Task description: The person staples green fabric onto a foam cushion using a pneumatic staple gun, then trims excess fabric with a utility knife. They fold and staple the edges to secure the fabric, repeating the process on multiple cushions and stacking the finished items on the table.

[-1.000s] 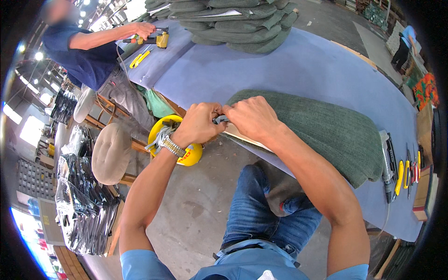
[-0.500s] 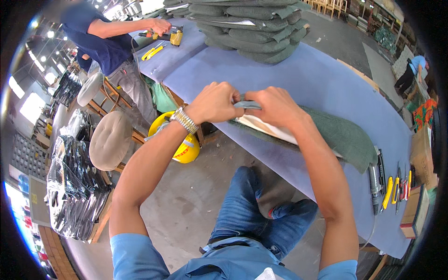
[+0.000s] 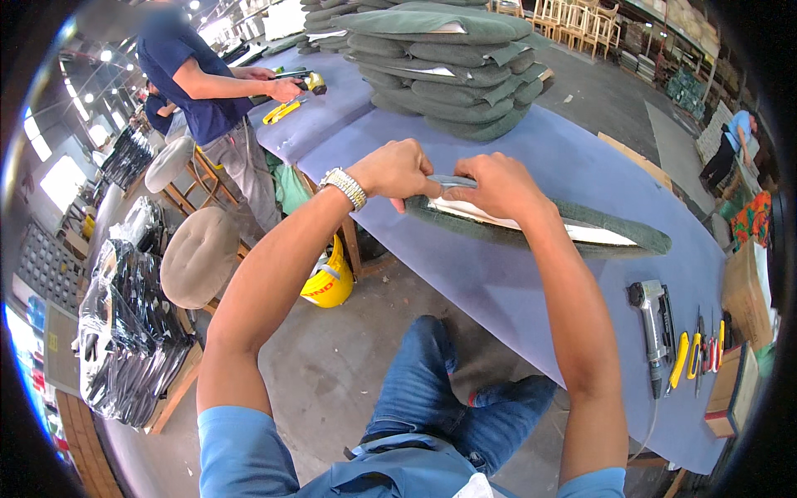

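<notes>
A dark green upholstered cushion (image 3: 654,238) stands tilted on its edge on the blue-topped table (image 3: 531,299), and its pale underside (image 3: 596,235) shows in a long band. At the cushion's left end, my left hand (image 3: 397,173) and my right hand (image 3: 502,189) pinch a short grey strip (image 3: 452,180) between them. Both sets of fingers are closed on it, close together. My right hand covers part of the cushion's upper edge. Whether the strip is joined to the cushion, I cannot tell.
A tall stack of green cushions (image 3: 444,75) stands beyond my hands. At right lie a pneumatic tool (image 3: 654,324), a yellow cutter (image 3: 679,360) and several hand tools. A co-worker (image 3: 195,83) stands at far left. Below the table edge are a yellow bucket (image 3: 332,280) and a stool (image 3: 199,257).
The cushion has tipped up, showing more of its pale underside. Both hands still pinch the grey strip, now slightly further right. The co-worker's hands and yellow tool have shifted.
</notes>
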Action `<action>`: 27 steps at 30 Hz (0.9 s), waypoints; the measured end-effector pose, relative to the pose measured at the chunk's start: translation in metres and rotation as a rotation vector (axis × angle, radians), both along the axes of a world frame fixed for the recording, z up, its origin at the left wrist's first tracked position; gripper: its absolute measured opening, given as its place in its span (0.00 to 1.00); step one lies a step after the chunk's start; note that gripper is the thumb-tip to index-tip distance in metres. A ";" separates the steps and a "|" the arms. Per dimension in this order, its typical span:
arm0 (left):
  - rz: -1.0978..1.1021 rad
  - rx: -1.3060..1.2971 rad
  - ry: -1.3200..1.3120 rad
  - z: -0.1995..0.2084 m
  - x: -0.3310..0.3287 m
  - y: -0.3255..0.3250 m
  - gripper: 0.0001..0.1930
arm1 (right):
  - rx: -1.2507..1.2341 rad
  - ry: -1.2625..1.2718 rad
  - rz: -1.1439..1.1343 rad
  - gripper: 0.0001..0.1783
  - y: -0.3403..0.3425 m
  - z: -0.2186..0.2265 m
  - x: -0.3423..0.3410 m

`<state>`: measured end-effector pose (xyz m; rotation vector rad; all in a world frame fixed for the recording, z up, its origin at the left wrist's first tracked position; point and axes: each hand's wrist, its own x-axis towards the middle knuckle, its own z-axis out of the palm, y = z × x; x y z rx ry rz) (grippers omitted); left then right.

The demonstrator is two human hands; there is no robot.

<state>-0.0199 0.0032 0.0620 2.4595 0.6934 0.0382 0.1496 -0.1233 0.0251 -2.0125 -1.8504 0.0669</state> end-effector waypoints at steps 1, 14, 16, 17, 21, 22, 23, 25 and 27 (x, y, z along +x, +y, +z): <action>0.005 -0.007 -0.012 -0.006 -0.002 0.005 0.19 | -0.002 -0.020 -0.008 0.22 0.003 -0.001 -0.002; 0.165 -0.054 -0.276 -0.101 -0.057 -0.002 0.24 | 0.181 -0.170 -0.012 0.12 0.021 -0.059 -0.055; 0.118 -0.341 -0.706 -0.153 -0.069 0.005 0.26 | 0.339 -0.116 0.034 0.11 0.020 -0.071 -0.058; 0.150 -0.498 -0.853 -0.162 -0.062 -0.005 0.26 | 0.413 -0.100 0.050 0.11 0.019 -0.072 -0.054; 0.163 -0.620 -1.080 -0.157 -0.023 -0.003 0.27 | 0.338 -0.118 0.047 0.13 0.025 -0.041 -0.037; 0.149 -0.617 -1.103 -0.150 -0.010 0.001 0.26 | 0.337 -0.121 0.053 0.13 0.026 -0.034 -0.027; 0.143 -0.552 -1.125 -0.149 0.002 0.006 0.25 | 0.336 -0.123 0.060 0.14 0.028 -0.025 -0.017; 0.140 -0.472 -1.071 -0.145 0.011 0.020 0.24 | 0.351 -0.188 0.146 0.14 0.035 -0.021 -0.002; 0.142 -0.417 -0.974 -0.140 0.010 0.029 0.24 | 0.320 -0.258 0.196 0.14 0.040 -0.015 0.002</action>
